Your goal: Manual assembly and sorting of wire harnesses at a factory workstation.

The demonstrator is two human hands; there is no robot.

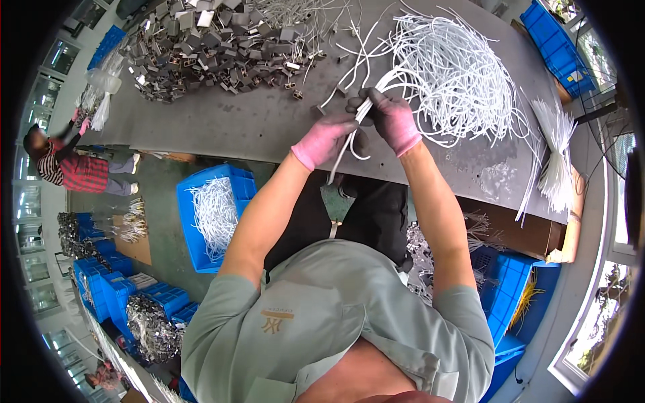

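Note:
Both of my hands wear pink gloves with dark grey fingers, and they meet over the near edge of the grey table. My left hand is closed round a small bunch of white wires, whose lower ends hang past the table edge. Close beside it, my right hand grips the same bunch higher up. From there the wires run up toward a large tangled heap of white wires to the right. A few loose wires with small dark ends lie just beyond my hands.
Small dark metal boxes are heaped at the far left of the table. A tied wire bundle lies at the right end. A blue crate of white wires stands left of my legs. Another person works at the table's left end.

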